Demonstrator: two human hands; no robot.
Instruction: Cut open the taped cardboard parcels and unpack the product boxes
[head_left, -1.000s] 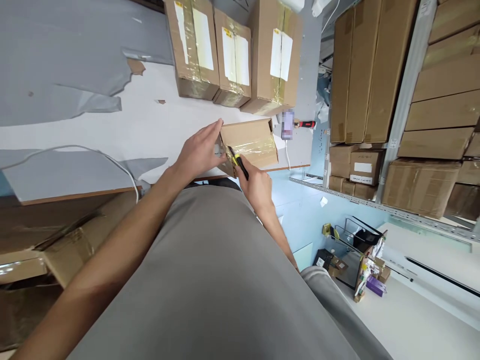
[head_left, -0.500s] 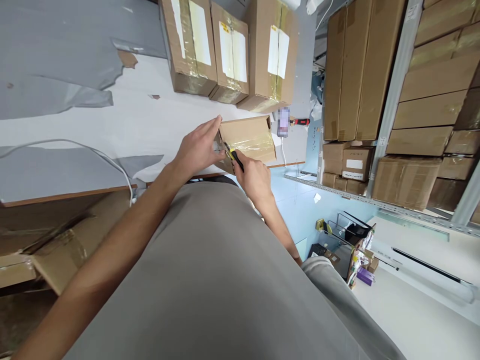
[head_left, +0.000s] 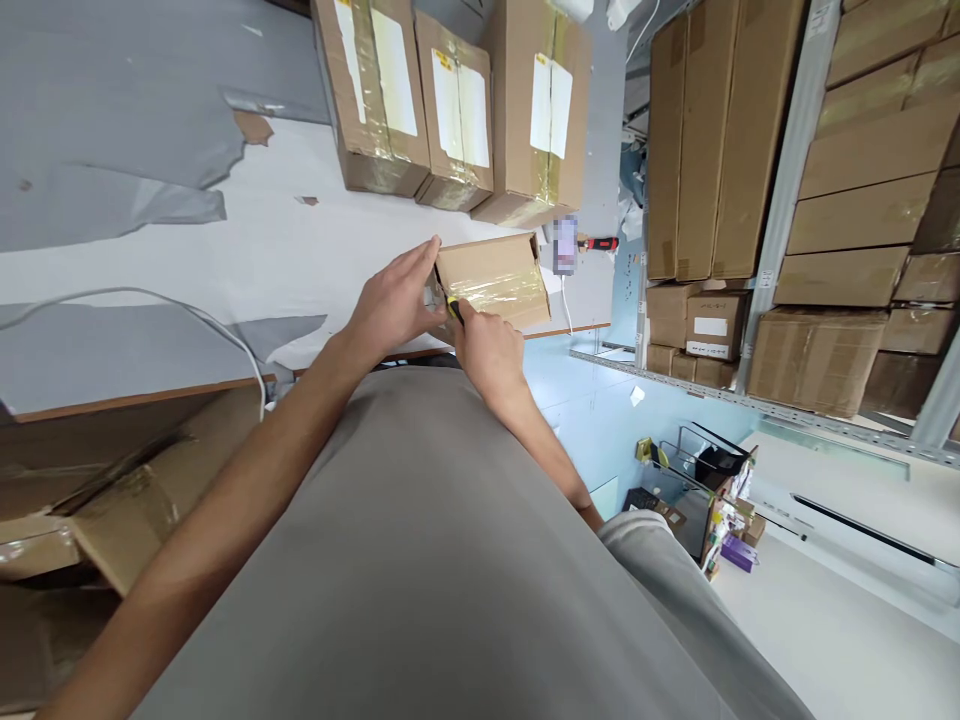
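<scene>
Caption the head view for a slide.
Left hand against a taped cardboard box, right hand holding a yellow and black tool at its end.

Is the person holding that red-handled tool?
No, the red-handled tool lies on the table, while the right hand grips a yellow-and-black tool.

The small carton (head_left: 487, 266) is matt brown cardboard with glossy, wrinkled tape (head_left: 502, 293); the cutter (head_left: 454, 308) at its left end looks plastic. Beyond the carton, cardboard boxes (head_left: 516, 165) carry matt paper labels (head_left: 477, 115); left of it, torn, creased, dull grey covering (head_left: 150, 120) overlies a smooth white tabletop (head_left: 300, 245). Right of it stands a grey metal shelf post (head_left: 784, 190); nearer than it, the shirt (head_left: 435, 540) is matt cloth.
</scene>
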